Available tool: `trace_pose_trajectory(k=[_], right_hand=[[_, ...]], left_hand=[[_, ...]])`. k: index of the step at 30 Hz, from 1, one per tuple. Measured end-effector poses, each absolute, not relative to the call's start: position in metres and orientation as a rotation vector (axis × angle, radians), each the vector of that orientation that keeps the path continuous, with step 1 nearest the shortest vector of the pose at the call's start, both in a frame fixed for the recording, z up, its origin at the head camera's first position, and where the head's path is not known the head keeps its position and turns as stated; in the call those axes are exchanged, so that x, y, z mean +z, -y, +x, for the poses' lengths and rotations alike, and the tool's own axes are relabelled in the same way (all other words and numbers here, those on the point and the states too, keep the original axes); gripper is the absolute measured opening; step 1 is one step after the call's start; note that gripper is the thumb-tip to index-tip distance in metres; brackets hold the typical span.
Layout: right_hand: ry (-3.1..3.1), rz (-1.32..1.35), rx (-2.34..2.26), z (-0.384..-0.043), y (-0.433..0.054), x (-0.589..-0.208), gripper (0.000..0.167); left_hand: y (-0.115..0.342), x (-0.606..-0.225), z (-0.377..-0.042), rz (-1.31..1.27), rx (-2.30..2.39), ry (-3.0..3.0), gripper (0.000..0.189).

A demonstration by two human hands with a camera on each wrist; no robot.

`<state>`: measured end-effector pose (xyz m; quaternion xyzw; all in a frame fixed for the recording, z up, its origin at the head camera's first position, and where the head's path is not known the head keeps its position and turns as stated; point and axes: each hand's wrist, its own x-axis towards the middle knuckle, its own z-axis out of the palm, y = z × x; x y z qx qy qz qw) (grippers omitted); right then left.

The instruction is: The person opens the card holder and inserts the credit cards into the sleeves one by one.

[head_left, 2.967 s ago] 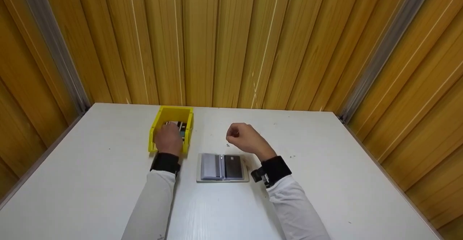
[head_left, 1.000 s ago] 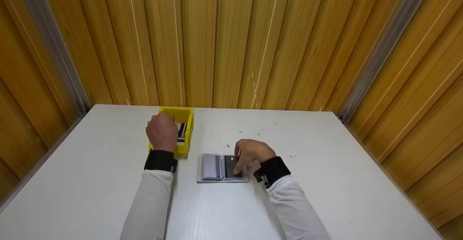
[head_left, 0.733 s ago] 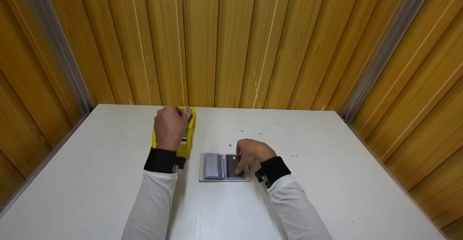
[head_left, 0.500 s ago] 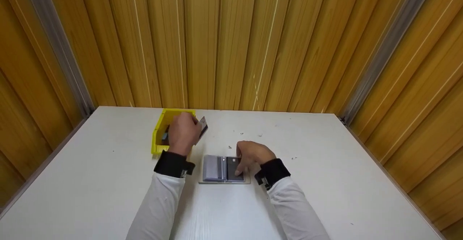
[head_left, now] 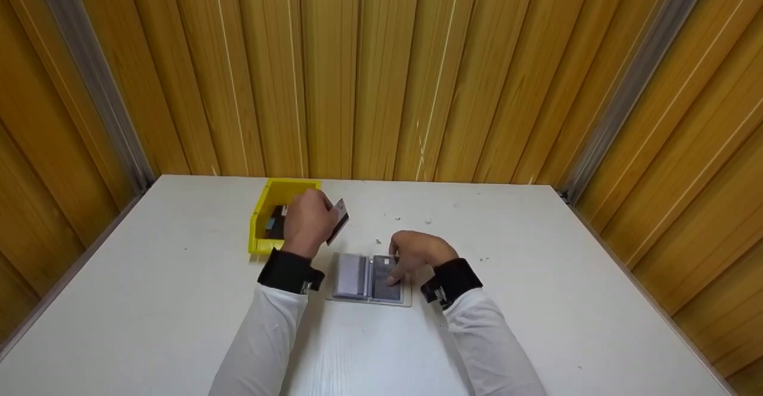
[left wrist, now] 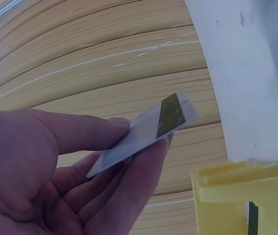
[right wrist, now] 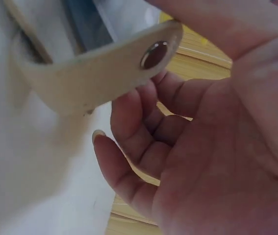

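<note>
My left hand (head_left: pixel 310 220) pinches a white card with a dark stripe (left wrist: pixel 148 129) between thumb and fingers, above the right side of the yellow bin. In the head view the card (head_left: pixel 338 223) stands tilted, pointing to the upper right. An open card holder (head_left: pixel 350 275) with clear sleeves lies on the table, a dark card (head_left: pixel 387 290) showing in its right-hand page. My right hand (head_left: pixel 420 248) grips the holder's right side, thumb over the page. In the right wrist view, curled fingers lie behind a pale strap with a metal snap (right wrist: pixel 80 83).
The yellow bin (head_left: pixel 260 246) stands at the back left, with several dark cards (head_left: pixel 278 220) inside it. Small dark flecks dot the white table (head_left: pixel 506 324). Wood-patterned panels (head_left: pixel 381 74) rise behind and at both sides.
My left hand has come up out of the yellow bin with the card and moved right. My right hand has come down onto the card holder, which is now slightly tilted.
</note>
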<state>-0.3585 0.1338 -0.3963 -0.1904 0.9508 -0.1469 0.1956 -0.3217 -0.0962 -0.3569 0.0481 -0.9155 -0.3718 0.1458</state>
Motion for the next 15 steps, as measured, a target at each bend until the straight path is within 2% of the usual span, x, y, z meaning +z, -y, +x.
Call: trace_pose_trajectory(k=[6, 15], right_hand=[[-2.634, -0.585, -0.586, -0.368, -0.144, -0.4, 0.028], [-2.738, -0.56, -0.796, -0.371, -0.14, -0.402, 0.02]], left_hand=[[0.096, -0.359, -0.323, 0.158, -1.088, 2.672, 0.022], [0.093, -0.356, -0.324, 0.198, -1.175, 2.754, 0.02]])
